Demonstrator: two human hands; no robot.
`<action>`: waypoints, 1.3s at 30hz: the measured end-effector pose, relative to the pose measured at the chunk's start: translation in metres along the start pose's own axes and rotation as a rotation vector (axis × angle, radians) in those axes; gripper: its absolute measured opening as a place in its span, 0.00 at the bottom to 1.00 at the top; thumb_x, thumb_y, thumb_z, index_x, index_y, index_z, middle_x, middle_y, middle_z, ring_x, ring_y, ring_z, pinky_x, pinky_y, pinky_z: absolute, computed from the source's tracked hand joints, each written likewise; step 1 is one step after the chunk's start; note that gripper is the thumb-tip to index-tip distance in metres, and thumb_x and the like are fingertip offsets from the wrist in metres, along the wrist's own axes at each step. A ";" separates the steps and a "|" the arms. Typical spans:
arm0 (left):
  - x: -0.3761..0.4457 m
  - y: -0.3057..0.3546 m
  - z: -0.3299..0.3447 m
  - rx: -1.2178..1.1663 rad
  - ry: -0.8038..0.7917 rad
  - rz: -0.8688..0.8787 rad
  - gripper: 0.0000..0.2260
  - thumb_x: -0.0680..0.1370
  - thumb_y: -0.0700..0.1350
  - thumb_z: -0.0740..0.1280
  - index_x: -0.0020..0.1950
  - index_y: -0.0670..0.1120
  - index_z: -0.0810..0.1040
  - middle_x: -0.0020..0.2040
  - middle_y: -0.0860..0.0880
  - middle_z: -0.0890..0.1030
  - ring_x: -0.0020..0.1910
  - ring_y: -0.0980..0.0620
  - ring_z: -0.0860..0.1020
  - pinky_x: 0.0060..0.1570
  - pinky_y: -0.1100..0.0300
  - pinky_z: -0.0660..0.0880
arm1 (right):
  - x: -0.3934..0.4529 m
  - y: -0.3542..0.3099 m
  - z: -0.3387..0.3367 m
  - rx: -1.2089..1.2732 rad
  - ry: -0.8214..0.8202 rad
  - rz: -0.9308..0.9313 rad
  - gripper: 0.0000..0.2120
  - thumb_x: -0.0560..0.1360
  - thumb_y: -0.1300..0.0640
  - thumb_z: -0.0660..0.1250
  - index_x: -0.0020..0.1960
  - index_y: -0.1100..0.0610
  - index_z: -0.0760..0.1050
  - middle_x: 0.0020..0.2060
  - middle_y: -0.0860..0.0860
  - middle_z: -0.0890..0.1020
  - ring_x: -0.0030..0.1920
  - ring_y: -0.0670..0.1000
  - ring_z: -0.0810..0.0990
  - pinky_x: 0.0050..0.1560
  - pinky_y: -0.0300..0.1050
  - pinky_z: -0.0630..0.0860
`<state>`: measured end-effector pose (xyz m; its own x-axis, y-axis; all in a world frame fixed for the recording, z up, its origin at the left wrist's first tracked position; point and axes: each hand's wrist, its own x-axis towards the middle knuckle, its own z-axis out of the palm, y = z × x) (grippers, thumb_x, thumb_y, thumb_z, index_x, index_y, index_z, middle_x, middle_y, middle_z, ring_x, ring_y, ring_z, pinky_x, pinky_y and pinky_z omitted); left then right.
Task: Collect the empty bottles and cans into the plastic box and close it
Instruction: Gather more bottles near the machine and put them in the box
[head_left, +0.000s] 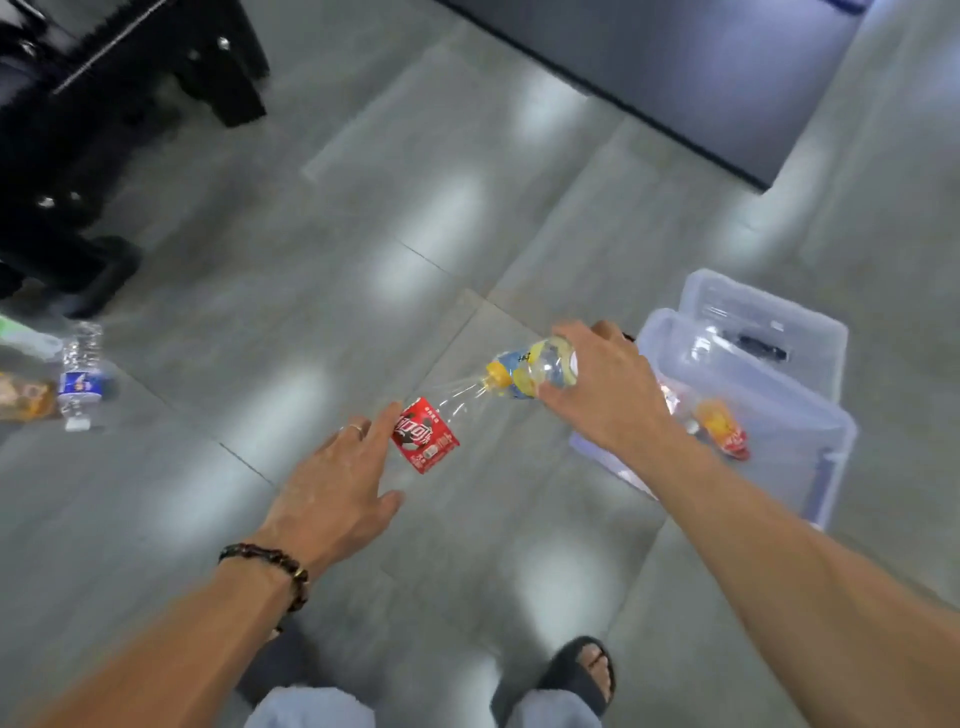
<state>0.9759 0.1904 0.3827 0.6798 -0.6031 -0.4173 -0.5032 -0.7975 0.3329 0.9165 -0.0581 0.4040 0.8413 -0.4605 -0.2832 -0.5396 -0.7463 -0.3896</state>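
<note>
A clear water bottle (79, 375) lies on the grey floor (322, 270) at far left. The left hand (332, 478), fingers spread, reaches for a red-labelled bottle (426, 434) and touches it. The right hand (605, 387) grips a yellow-capped bottle (530, 371) beside the open plastic box (810, 415), which already holds another bottle (722, 428).
</note>
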 end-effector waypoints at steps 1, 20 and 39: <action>0.010 0.026 0.006 0.012 -0.013 0.021 0.36 0.75 0.54 0.66 0.75 0.52 0.48 0.66 0.47 0.68 0.61 0.46 0.72 0.59 0.55 0.70 | -0.004 0.030 -0.011 -0.002 0.000 0.031 0.22 0.70 0.52 0.69 0.63 0.53 0.72 0.53 0.57 0.74 0.53 0.61 0.76 0.51 0.49 0.72; 0.278 0.350 0.207 0.292 -0.349 0.527 0.34 0.73 0.51 0.70 0.73 0.53 0.54 0.61 0.46 0.75 0.52 0.45 0.77 0.46 0.52 0.74 | -0.005 0.432 0.010 0.169 0.007 0.690 0.26 0.71 0.54 0.69 0.68 0.49 0.67 0.62 0.57 0.71 0.59 0.59 0.75 0.55 0.50 0.74; 0.341 0.364 0.309 0.507 -0.300 0.791 0.27 0.73 0.49 0.68 0.70 0.49 0.62 0.60 0.45 0.76 0.58 0.44 0.73 0.55 0.50 0.70 | 0.029 0.492 0.083 -0.003 -0.133 0.586 0.27 0.72 0.56 0.69 0.69 0.54 0.65 0.61 0.55 0.72 0.60 0.58 0.72 0.55 0.52 0.74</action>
<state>0.8595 -0.3112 0.1000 -0.0795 -0.8888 -0.4514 -0.9713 -0.0328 0.2357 0.6727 -0.3992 0.1309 0.3926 -0.7316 -0.5573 -0.9120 -0.3879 -0.1333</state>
